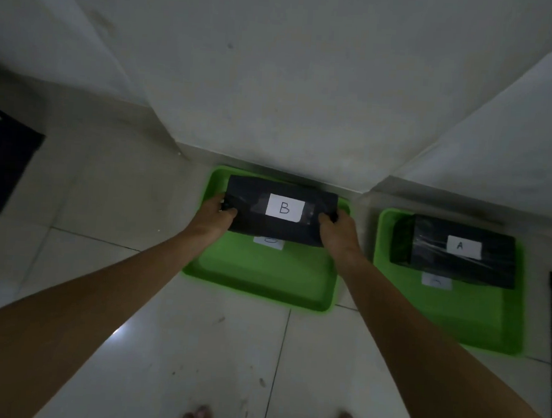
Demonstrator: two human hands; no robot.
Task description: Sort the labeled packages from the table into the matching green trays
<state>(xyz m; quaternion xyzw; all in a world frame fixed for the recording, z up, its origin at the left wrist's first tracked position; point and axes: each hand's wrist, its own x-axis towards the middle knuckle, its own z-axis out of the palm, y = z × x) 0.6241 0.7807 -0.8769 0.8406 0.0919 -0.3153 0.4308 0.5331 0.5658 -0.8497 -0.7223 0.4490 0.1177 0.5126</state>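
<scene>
The left hand (214,216) and right hand (339,233) grip the ends of a black package labelled B (281,214), fingers closed on it, over the far part of a green tray (264,279) on the tiled floor (195,349). Beside it, the package labelled A (459,252) lies in another green tray (474,321).

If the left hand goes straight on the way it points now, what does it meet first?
The left hand already grips the left end of the package marked B. Without that package, it would probably meet the far rim of the green tray, then the wall; depth is unclear.
</scene>
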